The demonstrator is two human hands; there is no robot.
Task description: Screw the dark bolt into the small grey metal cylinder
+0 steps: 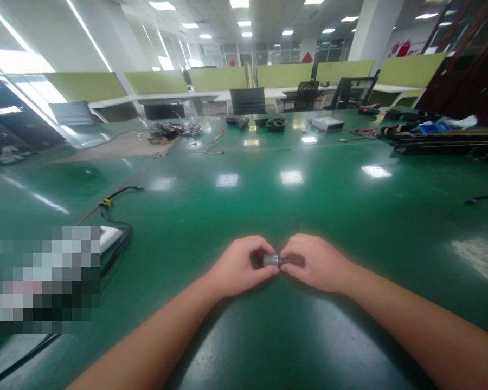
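Low over the green table [268, 206], my two hands meet at the fingertips. Thumb and fingers of my left hand [239, 268] pinch a small silver cylindrical metal piece [270, 260]. On the other side, my right hand [321, 264] is closed around a thin dark shaft-like piece [290, 261] that lines up end to end with the silver one. Fingers cover part of both, and I cannot tell whether they are joined. The exact kind of either piece is too small to make out.
A pixelated patch [40, 276] covers something at the left, beside a black cable [122, 233]. Far back lie a pile of metal parts [174, 131], a white box [327, 124] and dark bars [443, 142]. Chairs [248, 101] and green partitions [284, 76] stand beyond.
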